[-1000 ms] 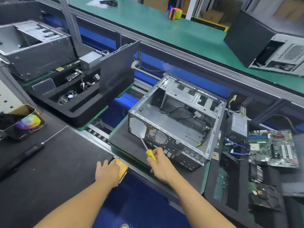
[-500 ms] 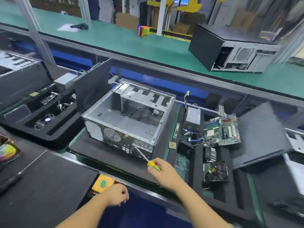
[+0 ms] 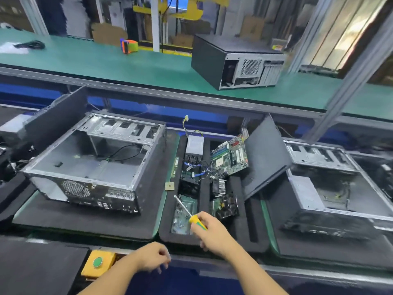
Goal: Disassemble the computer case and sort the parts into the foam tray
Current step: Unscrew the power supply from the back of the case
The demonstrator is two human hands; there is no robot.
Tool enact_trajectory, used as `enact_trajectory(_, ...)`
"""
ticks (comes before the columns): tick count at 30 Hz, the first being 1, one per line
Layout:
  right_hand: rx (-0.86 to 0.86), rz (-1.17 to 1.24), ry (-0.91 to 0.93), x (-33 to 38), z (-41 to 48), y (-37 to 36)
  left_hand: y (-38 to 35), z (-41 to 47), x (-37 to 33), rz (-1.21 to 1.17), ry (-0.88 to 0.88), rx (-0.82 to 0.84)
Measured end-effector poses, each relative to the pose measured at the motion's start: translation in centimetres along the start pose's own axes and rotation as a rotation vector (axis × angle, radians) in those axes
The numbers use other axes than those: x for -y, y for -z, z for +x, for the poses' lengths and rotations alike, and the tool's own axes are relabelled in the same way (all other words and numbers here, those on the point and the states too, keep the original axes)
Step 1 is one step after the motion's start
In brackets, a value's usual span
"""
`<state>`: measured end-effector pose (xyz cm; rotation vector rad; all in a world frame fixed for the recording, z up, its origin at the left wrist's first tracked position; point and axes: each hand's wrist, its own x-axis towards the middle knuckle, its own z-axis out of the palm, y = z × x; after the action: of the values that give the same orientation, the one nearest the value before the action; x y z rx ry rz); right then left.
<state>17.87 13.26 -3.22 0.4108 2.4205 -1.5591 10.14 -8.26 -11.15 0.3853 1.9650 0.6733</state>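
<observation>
Over the foam tray (image 3: 244,237), right hand (image 3: 212,232) wrapped tight around a yellow-and-green screwdriver (image 3: 190,213).

Shaft angled up and left above the tray's near-left pocket, over a green circuit board (image 3: 182,218) lying there. Left hand (image 3: 152,256) empty, fingers loosely curled, low at the bench edge just right of a yellow button box (image 3: 98,264). Open computer case (image 3: 93,165) on its side on black foam, left of the tray, side panel off. Motherboard (image 3: 230,155), power supply (image 3: 194,145) and leaning black side panel (image 3: 265,154) at the tray's far part. Second case (image 3: 340,188) further right.
</observation>
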Motion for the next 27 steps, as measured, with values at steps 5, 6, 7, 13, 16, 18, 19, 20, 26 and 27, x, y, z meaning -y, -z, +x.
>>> enact_trajectory(5,-0.057,0.126,-0.077,-0.4,-1.0,1.7,-0.5,1.6,-4.7,-0.159,-0.133,0.028)
enact_trajectory(6,-0.065,0.195,-0.107,-0.4,-1.1,2.1,-0.6,1.9,-5.7,-0.241,-0.142,0.011)
enact_trajectory(7,-0.076,0.288,-0.129,-0.5,-1.3,2.6,-0.7,2.3,-6.9,-0.325,-0.153,-0.007)
enact_trajectory(13,-0.168,0.937,-0.095,-1.1,-3.7,5.8,-2.0,3.8,-13.3,-0.987,-0.108,-0.102)
enact_trajectory(16,-0.190,1.056,-0.051,-2.2,-4.9,7.3,-3.4,4.3,-16.1,-1.156,-0.106,-0.019)
enact_trajectory(18,-0.236,1.096,-0.045,-3.3,-5.5,8.0,-4.4,4.6,-17.9,-1.184,-0.145,0.056)
enact_trajectory(19,-0.254,1.107,-0.048,-3.8,-5.7,8.4,-4.8,4.6,-18.8,-1.195,-0.177,0.103)
enact_trajectory(20,-0.267,1.110,-0.052,-4.3,-6.0,8.7,-5.1,4.5,-19.8,-1.215,-0.214,0.157)
enact_trajectory(26,-0.224,1.065,-0.055,-5.9,-6.5,12.8,-7.2,5.3,-25.4,-1.218,-0.379,0.167)
enact_trajectory(27,-0.200,1.037,-0.051,-6.0,-6.6,13.9,-7.5,5.6,-26.2,-1.239,-0.397,0.143)
